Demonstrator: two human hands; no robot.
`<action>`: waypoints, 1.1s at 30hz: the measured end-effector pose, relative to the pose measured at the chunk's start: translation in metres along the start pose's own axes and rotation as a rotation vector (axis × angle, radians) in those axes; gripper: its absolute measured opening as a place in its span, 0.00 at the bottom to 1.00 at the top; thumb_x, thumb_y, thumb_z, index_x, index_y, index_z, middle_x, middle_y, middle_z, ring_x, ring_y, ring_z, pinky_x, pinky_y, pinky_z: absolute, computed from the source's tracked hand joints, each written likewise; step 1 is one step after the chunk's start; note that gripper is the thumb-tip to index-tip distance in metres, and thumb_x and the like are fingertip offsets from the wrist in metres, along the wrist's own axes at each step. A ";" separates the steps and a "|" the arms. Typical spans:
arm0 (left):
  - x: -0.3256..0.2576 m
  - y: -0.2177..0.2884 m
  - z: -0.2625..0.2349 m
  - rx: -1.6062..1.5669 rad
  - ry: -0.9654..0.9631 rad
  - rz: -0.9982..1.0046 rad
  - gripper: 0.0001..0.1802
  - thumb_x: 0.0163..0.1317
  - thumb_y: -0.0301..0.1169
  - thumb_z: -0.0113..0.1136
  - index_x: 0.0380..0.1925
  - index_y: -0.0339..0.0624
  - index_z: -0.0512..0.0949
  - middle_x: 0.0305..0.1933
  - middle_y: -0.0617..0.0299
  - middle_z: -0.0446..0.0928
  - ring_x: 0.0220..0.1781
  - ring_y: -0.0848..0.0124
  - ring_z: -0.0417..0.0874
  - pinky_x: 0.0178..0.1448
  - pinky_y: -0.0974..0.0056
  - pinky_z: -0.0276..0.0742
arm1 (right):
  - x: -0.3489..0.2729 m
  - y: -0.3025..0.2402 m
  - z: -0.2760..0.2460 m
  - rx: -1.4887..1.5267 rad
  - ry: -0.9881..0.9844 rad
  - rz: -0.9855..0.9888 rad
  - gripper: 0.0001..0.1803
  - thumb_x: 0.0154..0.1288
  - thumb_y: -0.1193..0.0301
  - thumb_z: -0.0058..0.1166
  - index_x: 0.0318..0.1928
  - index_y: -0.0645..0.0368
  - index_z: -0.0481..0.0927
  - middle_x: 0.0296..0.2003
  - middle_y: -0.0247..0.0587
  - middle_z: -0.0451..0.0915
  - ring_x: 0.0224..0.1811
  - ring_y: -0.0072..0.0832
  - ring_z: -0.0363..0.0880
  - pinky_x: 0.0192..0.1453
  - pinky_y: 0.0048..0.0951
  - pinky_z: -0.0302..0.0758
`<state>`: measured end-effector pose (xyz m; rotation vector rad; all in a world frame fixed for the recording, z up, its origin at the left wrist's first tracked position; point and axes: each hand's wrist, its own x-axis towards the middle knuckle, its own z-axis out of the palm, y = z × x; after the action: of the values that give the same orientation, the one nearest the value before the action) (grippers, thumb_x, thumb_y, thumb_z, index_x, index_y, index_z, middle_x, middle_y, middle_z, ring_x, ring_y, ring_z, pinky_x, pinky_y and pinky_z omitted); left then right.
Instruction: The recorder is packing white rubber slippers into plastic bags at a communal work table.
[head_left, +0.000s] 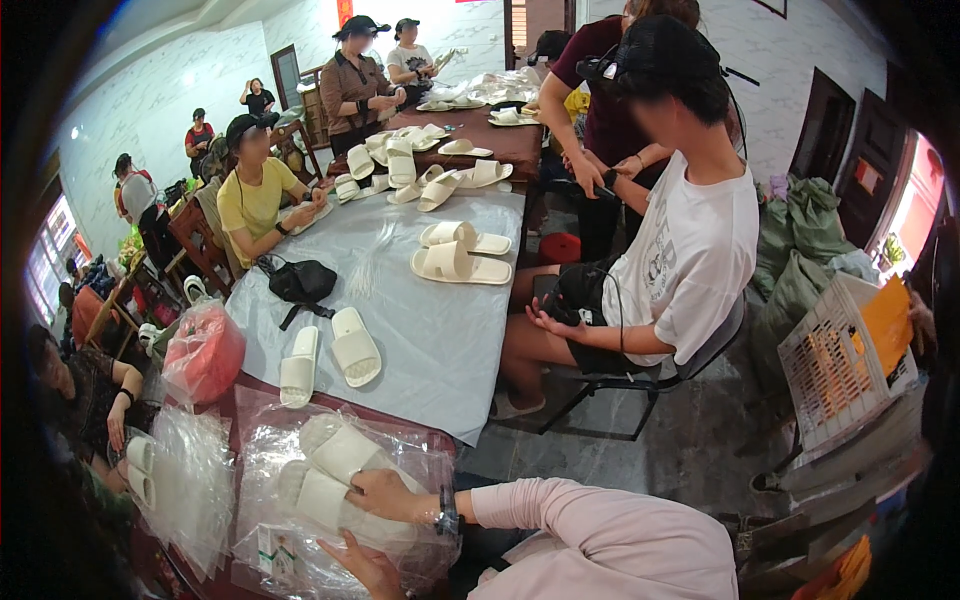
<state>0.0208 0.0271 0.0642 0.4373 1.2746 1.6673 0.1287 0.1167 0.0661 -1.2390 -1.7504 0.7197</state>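
A pair of cream slippers (pixel 325 490) lies on clear plastic bags (pixel 255 480) at the near edge of the table. My right hand (pixel 390 495), with a dark band at the wrist and a pink sleeve, comes in from the right and is closed on the side of the slippers. Just below it, my left hand (pixel 365 568) has its fingers apart beside the bags; it holds nothing that I can see. A small white-and-green printed card (pixel 277 550) shows by the bags' lower edge.
Cream slippers (pixel 357 347) stand on the grey-covered table (pixel 400 300) with a black pouch (pixel 303 282). A red bag (pixel 203 350) is at left. A person in a white shirt (pixel 680 260) sits at right; a white crate (pixel 840 350) stands beyond. Several people work around.
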 end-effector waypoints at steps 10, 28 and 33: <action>0.020 -0.008 -0.034 0.161 -0.111 0.066 0.46 0.60 0.19 0.52 0.72 0.57 0.38 0.68 0.47 0.56 0.63 0.57 0.64 0.66 0.56 0.61 | -0.011 0.020 0.026 -0.047 -0.211 0.053 0.18 0.56 0.59 0.53 0.28 0.65 0.79 0.27 0.56 0.78 0.33 0.50 0.78 0.39 0.45 0.73; 0.011 -0.034 -0.071 0.150 -0.190 -0.478 0.14 0.62 0.47 0.56 0.30 0.50 0.73 0.09 0.73 0.60 0.05 0.80 0.57 0.08 0.73 0.49 | 0.012 0.027 0.061 -0.058 -0.379 0.252 0.21 0.68 0.60 0.38 0.48 0.66 0.71 0.39 0.57 0.78 0.47 0.50 0.77 0.55 0.44 0.69; 0.026 -0.065 -0.106 0.109 -0.141 -0.561 0.19 0.62 0.53 0.53 0.31 0.50 0.74 0.08 0.75 0.58 0.05 0.80 0.56 0.07 0.73 0.49 | 0.008 0.020 0.060 0.096 -0.574 -0.005 0.20 0.68 0.65 0.39 0.54 0.64 0.66 0.50 0.60 0.72 0.54 0.49 0.71 0.58 0.42 0.67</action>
<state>-0.0406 -0.0083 -0.0412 0.2257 1.2437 1.0827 0.0837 0.1323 0.0241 -1.0193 -2.1385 1.2303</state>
